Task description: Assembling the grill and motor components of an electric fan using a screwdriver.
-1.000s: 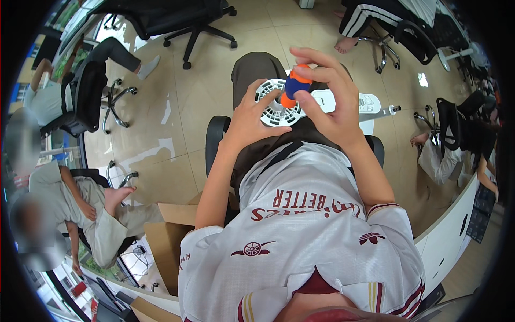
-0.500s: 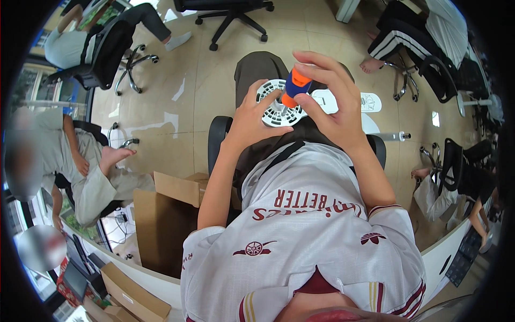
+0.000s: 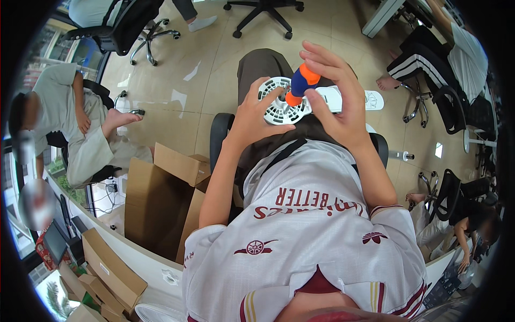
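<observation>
On my lap lies a white plastic part with a round slotted head [image 3: 278, 113] and a long flat body [image 3: 331, 99] stretching to the right. My left hand [image 3: 256, 114] wraps round the slotted head from the left, fingers on its rim and thumb along its near side. An orange and blue screwdriver [image 3: 302, 84] stands tilted over the head, its shaft reaching down among the slots. My right hand [image 3: 340, 99] holds its handle between thumb and fingers. The exact spot where the tip meets the part is hard to make out.
Beside my chair on the left stands an open cardboard box [image 3: 153, 206]. More cardboard [image 3: 113, 268] sits on the desk [image 3: 153, 271] behind it. Several people sit around on office chairs [image 3: 263, 16]. A metal tube end [image 3: 402, 155] shows right of my seat.
The screwdriver stays on the slotted head, its handle leaning slightly more to the right. My right fingers have shifted on the handle. The whole view has turned a little.
</observation>
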### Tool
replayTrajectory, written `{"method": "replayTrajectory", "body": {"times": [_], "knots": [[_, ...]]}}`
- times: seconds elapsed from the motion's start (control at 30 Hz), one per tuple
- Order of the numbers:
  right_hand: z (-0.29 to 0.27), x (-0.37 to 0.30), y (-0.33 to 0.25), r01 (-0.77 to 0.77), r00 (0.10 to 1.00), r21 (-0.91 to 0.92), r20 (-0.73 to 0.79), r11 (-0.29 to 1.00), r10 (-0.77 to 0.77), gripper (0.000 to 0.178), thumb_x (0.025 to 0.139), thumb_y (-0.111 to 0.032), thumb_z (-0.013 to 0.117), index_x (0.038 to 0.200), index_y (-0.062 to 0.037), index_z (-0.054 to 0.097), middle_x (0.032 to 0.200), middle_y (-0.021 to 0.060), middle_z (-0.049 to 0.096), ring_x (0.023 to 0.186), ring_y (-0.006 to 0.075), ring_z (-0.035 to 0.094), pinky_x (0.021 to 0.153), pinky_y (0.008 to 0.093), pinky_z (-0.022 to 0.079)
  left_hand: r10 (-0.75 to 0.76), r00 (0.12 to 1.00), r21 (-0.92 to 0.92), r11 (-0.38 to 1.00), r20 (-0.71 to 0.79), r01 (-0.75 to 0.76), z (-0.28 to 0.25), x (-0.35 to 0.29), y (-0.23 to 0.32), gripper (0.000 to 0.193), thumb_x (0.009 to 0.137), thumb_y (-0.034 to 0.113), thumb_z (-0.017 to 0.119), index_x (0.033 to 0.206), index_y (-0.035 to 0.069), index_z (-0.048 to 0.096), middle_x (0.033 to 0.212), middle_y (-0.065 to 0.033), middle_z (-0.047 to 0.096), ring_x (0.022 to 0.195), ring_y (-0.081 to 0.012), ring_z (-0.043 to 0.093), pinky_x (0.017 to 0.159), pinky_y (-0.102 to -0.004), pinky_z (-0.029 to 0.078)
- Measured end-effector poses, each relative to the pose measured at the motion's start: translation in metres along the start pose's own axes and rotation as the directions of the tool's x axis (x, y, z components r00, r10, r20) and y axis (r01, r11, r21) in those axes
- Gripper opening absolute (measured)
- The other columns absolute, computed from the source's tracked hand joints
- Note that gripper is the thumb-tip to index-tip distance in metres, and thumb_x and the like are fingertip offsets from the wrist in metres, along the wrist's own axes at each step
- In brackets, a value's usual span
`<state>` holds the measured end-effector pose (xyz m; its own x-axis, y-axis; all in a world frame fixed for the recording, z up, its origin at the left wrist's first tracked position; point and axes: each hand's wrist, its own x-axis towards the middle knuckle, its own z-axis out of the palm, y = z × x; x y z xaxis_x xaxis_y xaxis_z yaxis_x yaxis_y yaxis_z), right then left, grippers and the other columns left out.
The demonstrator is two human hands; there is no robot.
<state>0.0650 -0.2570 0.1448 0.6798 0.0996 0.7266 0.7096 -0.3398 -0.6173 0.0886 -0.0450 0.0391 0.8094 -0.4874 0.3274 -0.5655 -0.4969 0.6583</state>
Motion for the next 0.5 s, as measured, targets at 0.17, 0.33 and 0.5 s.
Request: {"method": "replayTrajectory", "body": {"times": [0.17,0.33,0.5], "knots": [[-0.005,-0.001,-0.002,-0.047,0.993,0.026,0.113,0.999,0.044,0.035,0.085,0.0,0.077,0.118,-0.0032,0.069,0.131,0.0182,0.063,0.114,0.032,0.067,0.092,0.0367,0.056,-0.01,1.0,0.003,1.0,0.0,0.01,0.0,0.0,-0.001,0.085,0.066,0.053,0.091,0.135,0.013,0.064,0.15,-0.0191,0.044,0.132,-0.0411,0.054,0.103,-0.0487,0.051],[-0.004,-0.001,-0.002,-0.012,1.0,-0.036,0.028,0.999,0.013,0.032,0.085,0.001,0.075,0.116,-0.003,0.07,0.122,0.0148,0.068,0.107,0.0299,0.069,0.092,0.0363,0.057,0.01,0.999,-0.013,1.0,0.039,-0.01,0.003,0.01,-0.002,0.086,0.065,0.054,0.092,0.135,0.013,0.064,0.15,-0.019,0.044,0.131,-0.0412,0.054,0.103,-0.0487,0.051],[-0.019,-0.001,0.0,-0.028,0.999,-0.11,0.035,0.994,0.032,0.034,0.081,-0.003,0.081,0.113,-0.0039,0.07,0.117,0.013,0.065,0.104,0.029,0.068,0.09,0.0352,0.056,0.059,0.995,-0.044,0.997,0.082,-0.055,0.011,0.027,-0.005,0.088,0.063,0.054,0.092,0.134,0.012,0.064,0.15,-0.0187,0.044,0.13,-0.0411,0.055,0.103,-0.0487,0.052]]}}
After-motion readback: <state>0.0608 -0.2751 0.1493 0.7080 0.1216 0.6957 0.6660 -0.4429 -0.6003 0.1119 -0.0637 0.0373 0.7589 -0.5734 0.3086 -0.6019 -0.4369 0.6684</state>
